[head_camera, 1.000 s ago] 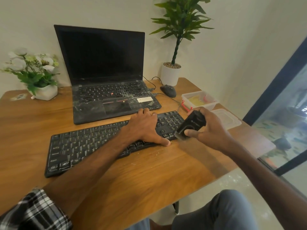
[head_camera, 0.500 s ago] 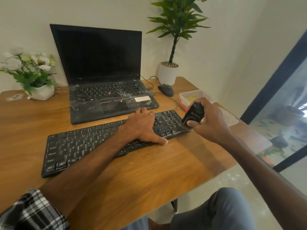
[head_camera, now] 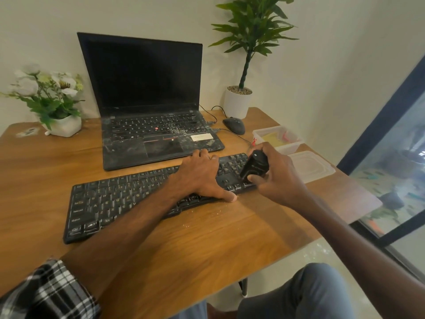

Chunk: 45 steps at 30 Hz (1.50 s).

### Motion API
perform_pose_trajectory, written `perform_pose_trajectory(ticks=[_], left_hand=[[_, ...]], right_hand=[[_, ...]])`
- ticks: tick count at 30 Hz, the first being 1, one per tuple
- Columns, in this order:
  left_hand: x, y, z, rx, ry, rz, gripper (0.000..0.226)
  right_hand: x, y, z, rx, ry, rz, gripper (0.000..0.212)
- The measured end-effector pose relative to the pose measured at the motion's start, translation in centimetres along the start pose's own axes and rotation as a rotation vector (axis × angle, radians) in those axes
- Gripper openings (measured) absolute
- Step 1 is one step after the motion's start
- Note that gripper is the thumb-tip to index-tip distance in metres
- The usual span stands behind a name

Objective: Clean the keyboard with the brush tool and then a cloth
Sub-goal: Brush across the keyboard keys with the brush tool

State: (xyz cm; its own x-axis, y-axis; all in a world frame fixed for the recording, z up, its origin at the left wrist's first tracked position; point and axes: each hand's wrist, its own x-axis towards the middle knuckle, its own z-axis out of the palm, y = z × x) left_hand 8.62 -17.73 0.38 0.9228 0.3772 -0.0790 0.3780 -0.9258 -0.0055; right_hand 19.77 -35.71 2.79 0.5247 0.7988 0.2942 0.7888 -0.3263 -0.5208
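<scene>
A black keyboard (head_camera: 119,199) lies slanted across the wooden desk (head_camera: 207,245). My left hand (head_camera: 200,177) rests flat on the keyboard's right half, thumb on the desk at its front edge. My right hand (head_camera: 273,178) grips a black brush tool (head_camera: 254,166), whose lower end touches the keys at the keyboard's right end. Pale crumbs lie on the desk in front of the keyboard. A yellow cloth (head_camera: 274,139) lies in a clear tub (head_camera: 292,147) to the right.
A dusty open laptop (head_camera: 147,125) stands behind the keyboard. A mouse (head_camera: 234,125) and a white plant pot (head_camera: 236,102) are at the back right, a flower pot (head_camera: 65,125) at the back left. The tub's lid (head_camera: 310,165) lies near the desk's right edge.
My right hand moved the brush tool left from beside the keyboard's right end onto its keys. My left hand stayed pressed on the keyboard.
</scene>
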Motion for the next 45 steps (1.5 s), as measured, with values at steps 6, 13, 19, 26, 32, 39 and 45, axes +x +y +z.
perform_pose_trajectory(ticks=[6,13,19,26,32,39,45], left_hand=[[0.1,0.0,0.2,0.007,0.015,0.007,0.135],[0.1,0.0,0.2,0.013,0.008,0.005,0.136],[0.1,0.0,0.3,0.017,0.024,0.009,0.136],[0.1,0.0,0.3,0.01,0.03,0.011,0.133],[0.1,-0.2,0.1,0.016,0.009,0.021,0.136],[0.0,-0.1,0.1,0.018,0.009,0.013,0.136],[0.0,0.1,0.1,0.029,0.02,0.011,0.134]], right_hand=[[0.3,-0.3,-1.6,-0.025,-0.181,-0.01,0.048],[0.5,-0.6,-1.2,-0.052,-0.14,-0.013,0.05],[1.6,-2.2,-2.8,-0.27,-0.323,-0.067,0.046],[0.7,-1.7,0.0,-0.116,-0.141,-0.053,0.052],[0.0,-0.7,-3.1,-0.193,-0.172,0.021,0.049],[-1.5,0.5,-0.3,0.006,0.21,0.22,0.05],[-2.1,-1.6,1.9,0.087,0.122,0.106,0.053]])
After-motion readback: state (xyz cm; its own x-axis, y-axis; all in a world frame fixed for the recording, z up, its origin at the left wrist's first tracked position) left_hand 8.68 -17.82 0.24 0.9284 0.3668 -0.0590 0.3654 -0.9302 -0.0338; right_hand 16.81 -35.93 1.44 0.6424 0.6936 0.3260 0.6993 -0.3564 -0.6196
